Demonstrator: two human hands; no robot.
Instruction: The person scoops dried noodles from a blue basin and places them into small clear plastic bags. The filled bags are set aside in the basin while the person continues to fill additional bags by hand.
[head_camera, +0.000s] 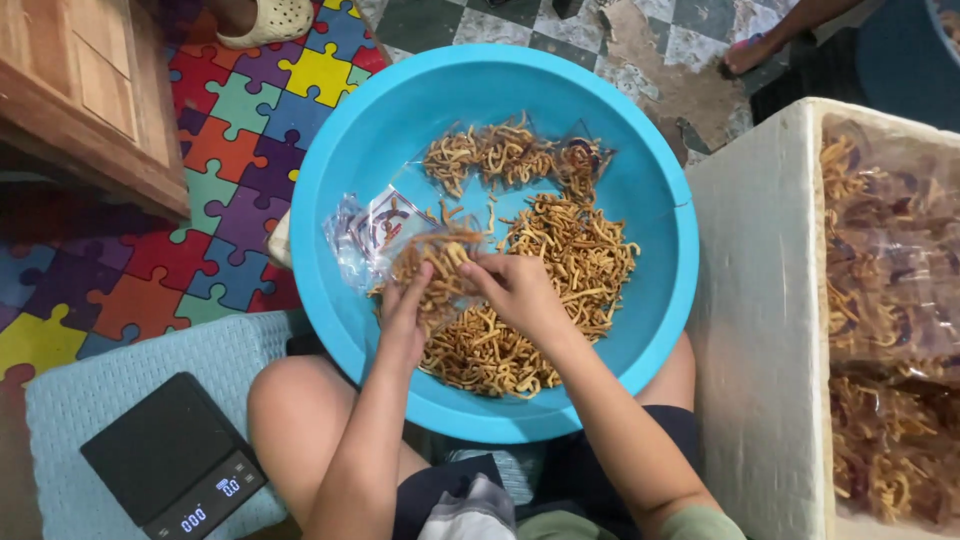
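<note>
both hands in the blue basin (650, 200) mid-frame: left hand (405, 310) grips a clear bag (425, 262) of fried snack sticks (570, 255), right hand (515, 290) pinches more sticks at its opening, black scale (170, 460) lower left
</note>
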